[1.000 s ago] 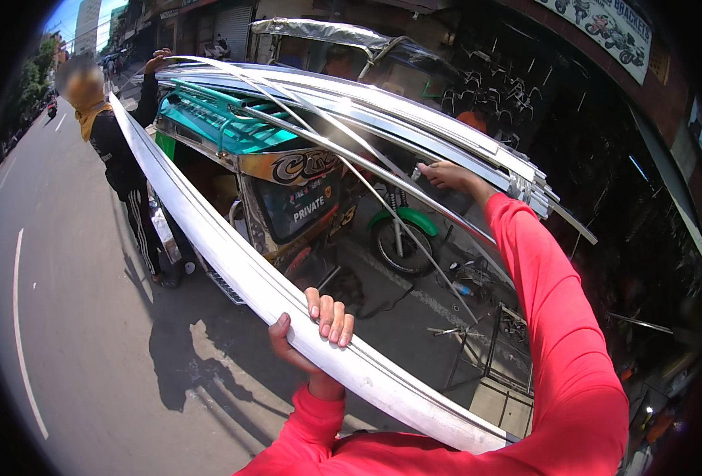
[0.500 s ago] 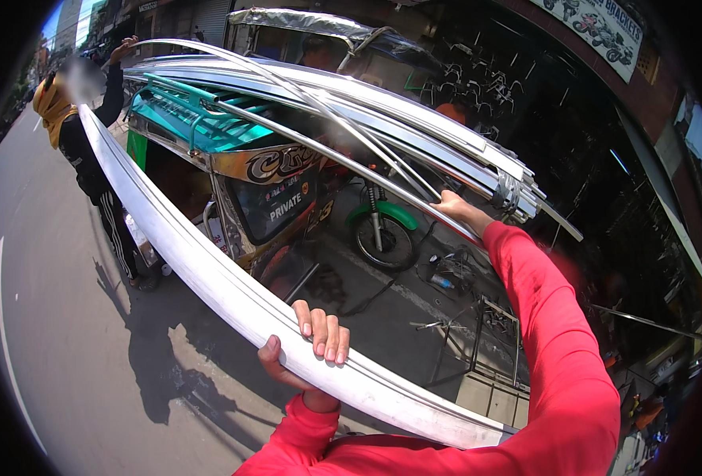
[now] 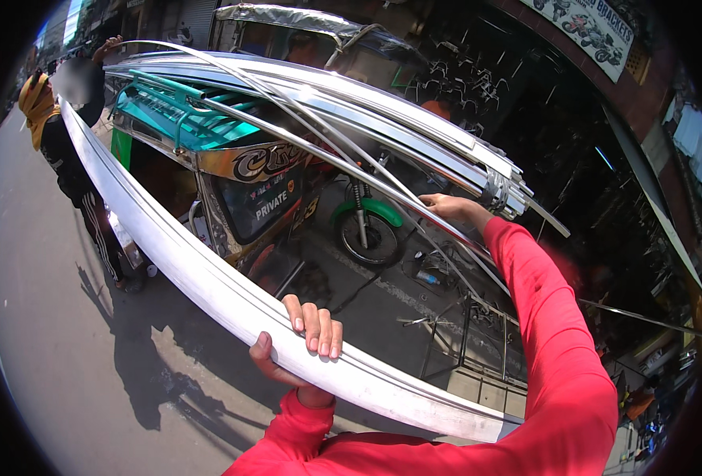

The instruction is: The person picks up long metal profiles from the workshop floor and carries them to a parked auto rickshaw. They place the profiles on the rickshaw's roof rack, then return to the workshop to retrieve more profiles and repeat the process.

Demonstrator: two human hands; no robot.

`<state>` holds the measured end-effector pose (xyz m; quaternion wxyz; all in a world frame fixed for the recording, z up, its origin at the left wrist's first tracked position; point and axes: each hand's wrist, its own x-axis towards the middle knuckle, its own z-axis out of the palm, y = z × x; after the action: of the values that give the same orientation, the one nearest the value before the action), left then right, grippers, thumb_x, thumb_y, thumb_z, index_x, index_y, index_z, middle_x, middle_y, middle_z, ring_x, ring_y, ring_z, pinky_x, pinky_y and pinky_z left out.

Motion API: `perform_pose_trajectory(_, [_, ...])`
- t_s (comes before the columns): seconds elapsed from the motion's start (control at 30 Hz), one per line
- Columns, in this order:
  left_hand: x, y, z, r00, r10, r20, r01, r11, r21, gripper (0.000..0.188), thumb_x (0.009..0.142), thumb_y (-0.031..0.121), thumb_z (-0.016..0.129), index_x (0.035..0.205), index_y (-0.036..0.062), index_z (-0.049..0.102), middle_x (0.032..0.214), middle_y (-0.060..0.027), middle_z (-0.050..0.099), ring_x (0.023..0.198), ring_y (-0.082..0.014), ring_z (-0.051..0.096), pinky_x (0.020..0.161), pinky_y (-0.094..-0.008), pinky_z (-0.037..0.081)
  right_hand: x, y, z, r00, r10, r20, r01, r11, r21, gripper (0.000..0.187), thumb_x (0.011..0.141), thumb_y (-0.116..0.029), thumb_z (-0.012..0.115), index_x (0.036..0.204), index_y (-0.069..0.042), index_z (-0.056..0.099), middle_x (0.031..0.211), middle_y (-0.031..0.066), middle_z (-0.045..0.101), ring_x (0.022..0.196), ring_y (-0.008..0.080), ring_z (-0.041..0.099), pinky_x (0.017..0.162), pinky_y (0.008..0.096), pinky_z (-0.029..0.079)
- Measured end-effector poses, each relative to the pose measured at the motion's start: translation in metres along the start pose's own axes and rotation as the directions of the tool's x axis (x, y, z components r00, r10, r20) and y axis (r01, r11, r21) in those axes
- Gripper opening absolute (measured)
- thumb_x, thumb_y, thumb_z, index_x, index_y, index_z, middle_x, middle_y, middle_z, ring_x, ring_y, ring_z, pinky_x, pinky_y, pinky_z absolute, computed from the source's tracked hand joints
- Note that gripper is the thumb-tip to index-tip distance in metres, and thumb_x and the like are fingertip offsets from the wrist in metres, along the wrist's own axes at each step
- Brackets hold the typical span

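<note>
Fingers point(image 3: 313, 325) of the left hand point(image 3: 287, 376) wrapped firmly over the grooved upper edge of a long white bar point(image 3: 180, 255), thumb pressed against the opposite side. Right hand point(image 3: 450, 208) stretched farther out, fingertips bent, right beside a thin silver strip point(image 3: 244, 73); too small and partly hidden, so impossible to tell whether closed around it or only touching.

Long white bar slanting across nearly the whole view, near end low by the red sleeve point(image 3: 553, 317) of the right arm, far end up close to the head of a co-worker point(image 3: 65, 159) in dark clothes and a yellow head cloth. One raised hand point(image 3: 107, 49) of that person at the far end of the thin silver strip.

Beyond the right hand, a thick bundle of silver strips point(image 3: 414, 127), bound near its closer end with grey tape point(image 3: 496, 186). Below the bundle's far part, a teal roof rack point(image 3: 180, 119) on a sidecar point(image 3: 256, 198), with a silver tube point(image 3: 283, 135) running from the rack toward the right arm. Just beside the sidecar, a front wheel point(image 3: 371, 238) under a green fender point(image 3: 382, 210).

Farther out, grey road point(image 3: 34, 317) on the left; at upper right, a shop sign point(image 3: 585, 32) above a dark storefront.
</note>
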<state>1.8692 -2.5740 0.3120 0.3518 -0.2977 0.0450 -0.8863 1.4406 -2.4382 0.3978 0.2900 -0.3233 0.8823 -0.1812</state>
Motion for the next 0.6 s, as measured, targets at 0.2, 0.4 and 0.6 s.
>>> perform_pose_trajectory(0.2, [-0.004,0.009,-0.006,0.998,-0.02,-0.054,0.022,0.999,0.033,0.042,0.082,0.045,0.054,0.081,0.0049,0.04,0.063,-0.0087,0.045,0.055,-0.02,0.051,0.05,-0.0331,0.048,0.006,-0.009,0.025,0.963,0.082,0.255,-0.139,0.968,0.211,0.048,0.076,-0.045,0.081,0.087,-0.004,0.058,0.076,0.0052,0.06,0.071,0.0165,0.064,0.059,0.034,0.049])
perform_pose_trajectory(0.4, [-0.002,0.009,-0.01,0.999,-0.029,-0.029,0.029,1.0,0.01,0.043,0.083,0.044,0.054,0.083,0.0041,0.04,0.064,-0.0086,0.044,0.056,-0.019,0.05,0.051,-0.0323,0.047,-0.042,-0.03,0.002,0.993,-0.063,-0.1,0.047,0.987,-0.154,0.036,0.08,-0.032,0.079,0.066,-0.004,0.061,0.058,0.0009,0.057,0.05,0.0109,0.052,0.05,0.0288,0.042])
perform_pose_trajectory(0.6, [0.0,-0.003,-0.007,0.999,-0.017,-0.049,0.019,0.999,0.04,0.046,0.085,0.048,0.053,0.085,0.0039,0.04,0.065,-0.0099,0.046,0.058,-0.0212,0.052,0.052,-0.0325,0.048,-0.133,-0.074,-0.015,0.81,-0.161,-0.564,-0.15,0.872,-0.465,0.043,0.09,-0.034,0.067,0.087,0.009,0.065,0.071,0.0227,0.062,0.067,0.0252,0.06,0.068,0.0416,0.047])
